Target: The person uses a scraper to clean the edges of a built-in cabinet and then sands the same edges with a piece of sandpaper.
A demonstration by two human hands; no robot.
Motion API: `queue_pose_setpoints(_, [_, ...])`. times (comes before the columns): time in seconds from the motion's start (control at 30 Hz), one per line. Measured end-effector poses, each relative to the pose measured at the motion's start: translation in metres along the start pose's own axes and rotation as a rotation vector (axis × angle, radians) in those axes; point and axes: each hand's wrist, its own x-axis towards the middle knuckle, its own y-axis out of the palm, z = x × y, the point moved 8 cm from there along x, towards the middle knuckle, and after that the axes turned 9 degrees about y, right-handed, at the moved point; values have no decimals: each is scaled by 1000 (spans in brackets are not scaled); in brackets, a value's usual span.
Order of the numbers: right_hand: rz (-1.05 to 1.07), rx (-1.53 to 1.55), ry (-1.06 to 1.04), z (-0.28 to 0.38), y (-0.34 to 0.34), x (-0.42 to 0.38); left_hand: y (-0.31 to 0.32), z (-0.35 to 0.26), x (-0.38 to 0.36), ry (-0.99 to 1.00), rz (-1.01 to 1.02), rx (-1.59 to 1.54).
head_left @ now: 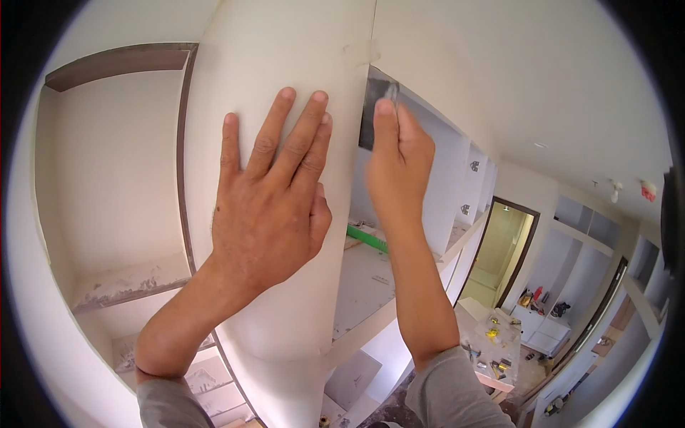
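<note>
My left hand lies with spread fingers against a smooth cream panel, near the middle of the view. To its right, my right hand is closed around a dark flat blade-like tool, its thumb pointing up. The tool is beside the panel's right edge, at the upper corner of an open white cabinet. The palm side of my right hand and part of the tool are hidden.
A dark-framed shelf niche with dusty shelves is at the left. Inside the cabinet lies a green strip. At the lower right, a table holds several tools, beyond which stand a doorway and white drawers.
</note>
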Motion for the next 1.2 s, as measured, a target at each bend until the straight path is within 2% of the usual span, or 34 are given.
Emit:
queue_pose_setpoints(0.17, [2, 136, 67, 1, 5, 8, 2, 0, 0, 4, -4, 12])
queue_pose_setpoints(0.23, [48, 60, 98, 1, 2, -1, 1, 1, 0, -2, -3, 20])
queue_pose_setpoints(0.37, [116, -68, 144, -3, -16, -53, -1, 0, 1, -7, -40, 45])
queue_pose_setpoints(0.5, [132, 63, 195, -22, -26, -121, 0, 0, -2, 18, -76, 63])
queue_pose_setpoints(0.6, [144, 69, 255, -20, -22, -106, 2, 2, -2, -8, -3, 90])
queue_pose_setpoints(0.73, [161, 83, 346, -21, -20, -108, 2, 3, -3, -12, -15, 87])
queue_pose_setpoints(0.8, [163, 38, 323, -33, -25, -146, 3, 3, -4, -19, -11, 105])
queue_pose_setpoints(0.87, [163, 44, 295, -43, -29, -181, 20, 15, -4, 196, -310, 179])
queue_pose_setpoints(0.93, [178, 103, 303, -47, -28, -192, 24, 23, -12, 285, -365, 264])
queue_pose_setpoints(1.03, [258, 163, 443, -45, -24, -176, 24, 27, -16, 254, -157, 329])
queue_pose_setpoints(1.07, [278, 167, 479, -45, -23, -175, 25, 30, -16, 260, -164, 327])
queue_pose_setpoints(1.2, [326, 136, 396, -48, -33, -212, 23, 31, -16, 246, -137, 340])
